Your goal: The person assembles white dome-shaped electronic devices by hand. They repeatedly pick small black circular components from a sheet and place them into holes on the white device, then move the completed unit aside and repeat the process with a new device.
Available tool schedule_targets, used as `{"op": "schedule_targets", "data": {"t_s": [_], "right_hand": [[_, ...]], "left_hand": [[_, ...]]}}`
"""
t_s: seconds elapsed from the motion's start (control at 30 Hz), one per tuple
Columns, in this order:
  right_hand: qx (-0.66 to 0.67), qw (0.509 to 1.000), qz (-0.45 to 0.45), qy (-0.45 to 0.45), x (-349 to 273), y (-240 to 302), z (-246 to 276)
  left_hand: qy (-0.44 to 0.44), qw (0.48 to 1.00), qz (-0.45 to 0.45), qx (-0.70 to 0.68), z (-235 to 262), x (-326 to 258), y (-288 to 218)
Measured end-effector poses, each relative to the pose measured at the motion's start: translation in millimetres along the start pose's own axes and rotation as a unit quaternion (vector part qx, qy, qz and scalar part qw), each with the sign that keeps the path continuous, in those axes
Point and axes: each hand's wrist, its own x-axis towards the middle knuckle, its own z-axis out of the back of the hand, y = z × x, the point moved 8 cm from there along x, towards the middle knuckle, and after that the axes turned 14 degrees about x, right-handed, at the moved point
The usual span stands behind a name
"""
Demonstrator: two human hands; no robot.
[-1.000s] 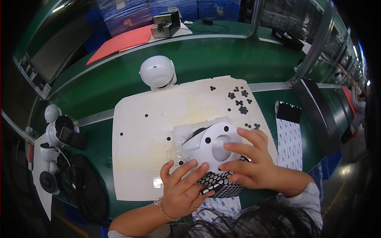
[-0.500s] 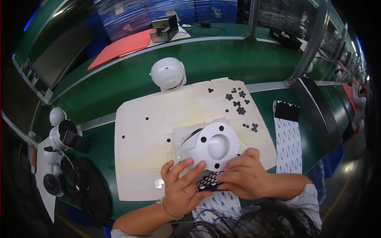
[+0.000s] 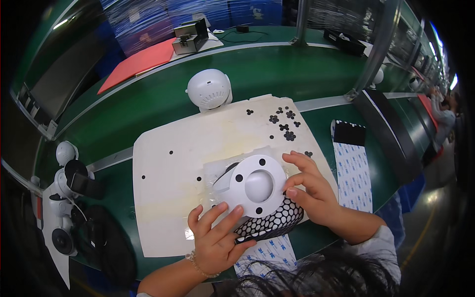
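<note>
A white camera-like device with a flat ring-shaped base (image 3: 232, 187) lies ring side up on a clear plastic bag (image 3: 210, 171). Several round black pads sit on the ring. My left hand (image 3: 213, 245) has its fingers spread, with fingertips against the ring's lower left side and the thumb by the sheet's edge. At the ring's right edge, my right hand (image 3: 314, 195) brings thumb and a finger together beside a small dark spot; what they pinch is unclear. Below lies a black sheet with round cut-outs (image 3: 269, 222), its printed white liner (image 3: 269, 255) reaching toward me.
Loose black pads (image 3: 289, 135) lie on the pale board (image 3: 163, 198). Another white device (image 3: 209, 90) stands behind it. A second pad strip (image 3: 352, 163) and a long black box (image 3: 388, 133) are at right. White devices (image 3: 62, 198) and a black bag (image 3: 111, 237) crowd the left.
My right hand has moved up from the black sheet to the ring's right edge. The sheet is now more exposed and spread. My left hand stays by the ring; the whole view has shifted slightly.
</note>
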Motion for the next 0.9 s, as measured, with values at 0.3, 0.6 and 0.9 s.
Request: {"op": "schedule_targets", "data": {"t_s": [0.3, 0.6, 0.9], "right_hand": [[-0.046, 0.998, 0.026, 0.022, 3, 6, -5], [-0.244, 0.958, 0.147, 0.014, -10, 25, -4], [0.348, 0.876, -0.334, 0.015, -11, -44, -23]], "left_hand": [[0.002, 1.0, -0.003, 0.004, -2, -1, 1], [0.012, 1.0, 0.001, 0.011, -2, -1, 0], [0.015, 1.0, -0.006, 0.01, -2, -1, 0]]}}
